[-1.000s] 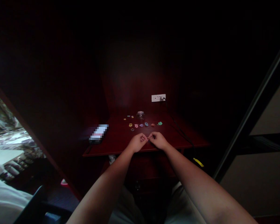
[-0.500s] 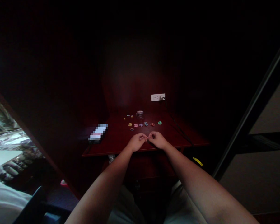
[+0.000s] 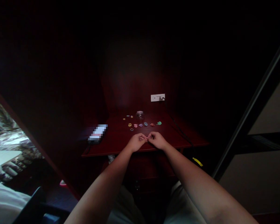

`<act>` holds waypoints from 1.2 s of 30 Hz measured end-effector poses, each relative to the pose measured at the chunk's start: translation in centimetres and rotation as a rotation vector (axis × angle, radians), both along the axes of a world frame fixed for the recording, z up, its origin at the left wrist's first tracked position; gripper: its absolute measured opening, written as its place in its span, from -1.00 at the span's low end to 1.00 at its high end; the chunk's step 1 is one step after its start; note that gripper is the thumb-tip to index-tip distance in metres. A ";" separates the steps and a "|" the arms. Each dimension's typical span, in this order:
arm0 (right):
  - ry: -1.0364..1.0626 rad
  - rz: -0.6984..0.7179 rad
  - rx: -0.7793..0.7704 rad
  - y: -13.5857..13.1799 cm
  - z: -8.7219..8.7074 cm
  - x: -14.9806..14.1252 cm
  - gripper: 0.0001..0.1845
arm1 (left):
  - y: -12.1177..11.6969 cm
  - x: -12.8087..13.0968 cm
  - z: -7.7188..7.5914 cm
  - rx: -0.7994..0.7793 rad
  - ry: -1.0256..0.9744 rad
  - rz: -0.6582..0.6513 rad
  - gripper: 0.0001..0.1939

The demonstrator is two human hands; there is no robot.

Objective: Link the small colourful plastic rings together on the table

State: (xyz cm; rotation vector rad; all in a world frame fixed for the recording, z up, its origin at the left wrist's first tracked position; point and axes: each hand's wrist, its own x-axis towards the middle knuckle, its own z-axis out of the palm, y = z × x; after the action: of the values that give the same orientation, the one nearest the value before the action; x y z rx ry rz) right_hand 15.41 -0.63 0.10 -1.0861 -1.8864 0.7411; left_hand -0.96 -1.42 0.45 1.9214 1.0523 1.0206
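Observation:
My left hand (image 3: 138, 141) and my right hand (image 3: 156, 140) meet over the front part of the dark red desk. Both are closed in a pinch, fingertip to fingertip, on a small pinkish thing (image 3: 147, 137) whose kind is too small to make out. Beyond them lies a row of small coloured loops in little groups: yellow (image 3: 130, 124), pink (image 3: 135, 125), purple (image 3: 140, 125), blue (image 3: 146, 124), red (image 3: 152, 124) and green (image 3: 159, 123). A single greyish loop (image 3: 132, 129) lies in front of the yellow group.
A clear lidded jar (image 3: 140, 115) stands behind the row, with a few loose loops (image 3: 128, 116) to its left. A phone with a blurred screen (image 3: 98, 133) leans at the desk's left. A wall socket (image 3: 158, 97) holds a plug; a black cable (image 3: 180, 132) runs along the right.
Both hands stay at nearly the same spot, fingertips still together. The pinkish thing shows a little more clearly between them. The loops and jar have not moved on the desk.

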 end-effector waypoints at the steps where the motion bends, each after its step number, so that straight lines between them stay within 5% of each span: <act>1: 0.000 -0.005 0.004 0.0 0.0 0.0 -0.85 | 0.0 0.0 0.1 0.002 -0.002 -0.001 -0.85; 36: -0.209 -0.114 0.066 -1.2 0.6 -0.7 -0.75 | 0.5 0.2 -0.1 0.032 -0.023 0.090 -0.81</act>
State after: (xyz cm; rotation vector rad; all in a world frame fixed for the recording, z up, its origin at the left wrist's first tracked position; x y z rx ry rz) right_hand 14.75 -1.85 0.65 -1.2577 -1.9885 0.5130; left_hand -0.77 -0.97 0.37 1.8974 1.1246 1.1130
